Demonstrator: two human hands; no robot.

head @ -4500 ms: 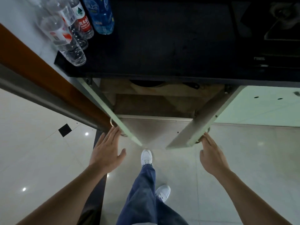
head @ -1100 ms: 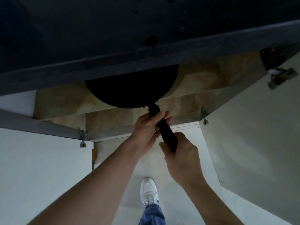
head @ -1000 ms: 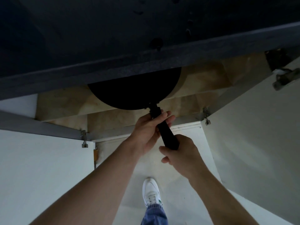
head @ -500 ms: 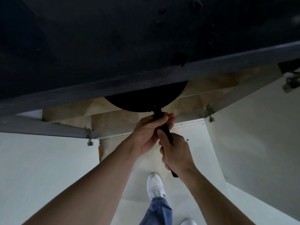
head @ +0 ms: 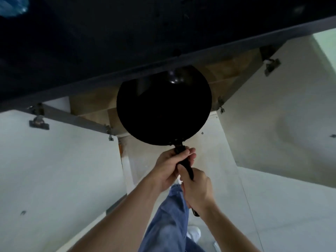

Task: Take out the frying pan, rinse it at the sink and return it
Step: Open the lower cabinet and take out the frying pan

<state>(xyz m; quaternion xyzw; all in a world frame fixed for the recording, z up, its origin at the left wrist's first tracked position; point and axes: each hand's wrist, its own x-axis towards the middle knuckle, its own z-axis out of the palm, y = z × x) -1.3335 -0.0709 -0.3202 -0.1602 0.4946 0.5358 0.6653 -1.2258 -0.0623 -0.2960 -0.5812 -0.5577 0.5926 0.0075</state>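
Both hands clamped on frying pan (head: 163, 110) handle (head: 183, 160), arms reaching forward.
Front of grip: left hand (head: 167, 168) curled round handle; right hand (head: 197, 188) fisted directly behind it, handle end sticking out past the wrist. Pan body sits ahead of grip, at open cabinet (head: 91, 102) mouth.

Left hand (head: 169, 166): fingers curled round pan handle (head: 185, 163), upper grip | Right hand (head: 197, 190): clasps it lower down | Forearms: both extended forward
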